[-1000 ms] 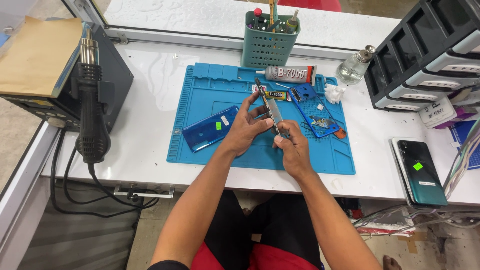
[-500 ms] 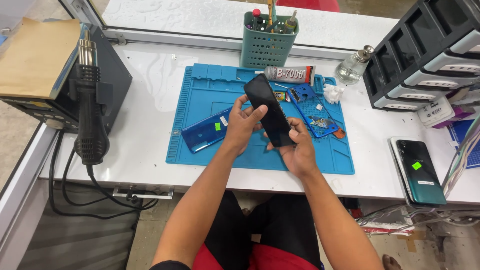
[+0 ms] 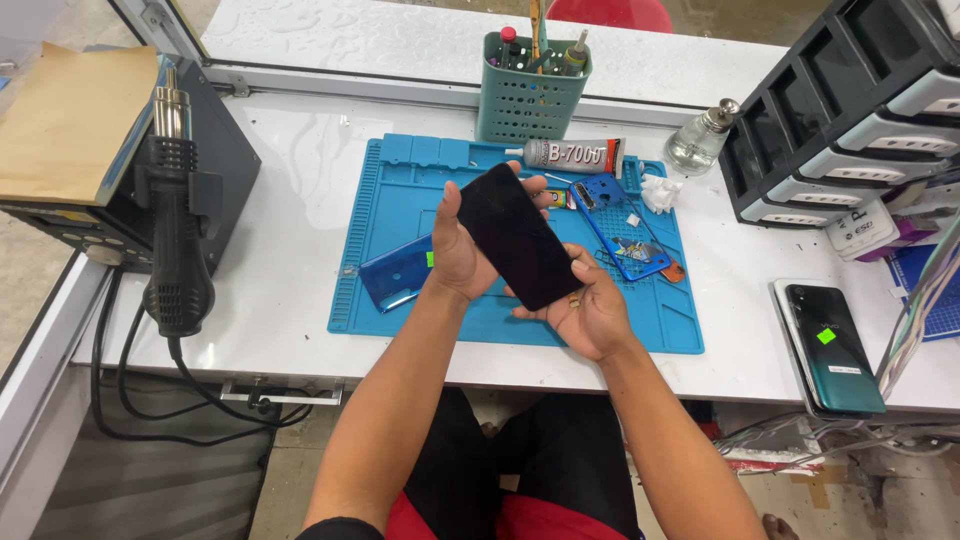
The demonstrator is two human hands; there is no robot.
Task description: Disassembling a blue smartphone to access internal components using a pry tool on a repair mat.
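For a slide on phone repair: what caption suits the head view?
Both hands, left and right, hold a dark phone screen-up over a blue mat.

Your black glossy phone screen (image 3: 520, 248) hides part of the blue silicone work mat (image 3: 400, 190); the grey drawer cabinet (image 3: 860, 110) is cropped.

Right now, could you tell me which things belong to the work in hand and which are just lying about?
In hand: black phone, held by left hand and right hand; blue mat.
Lying about: hot-air gun, tool basket, glue tube, green phone.
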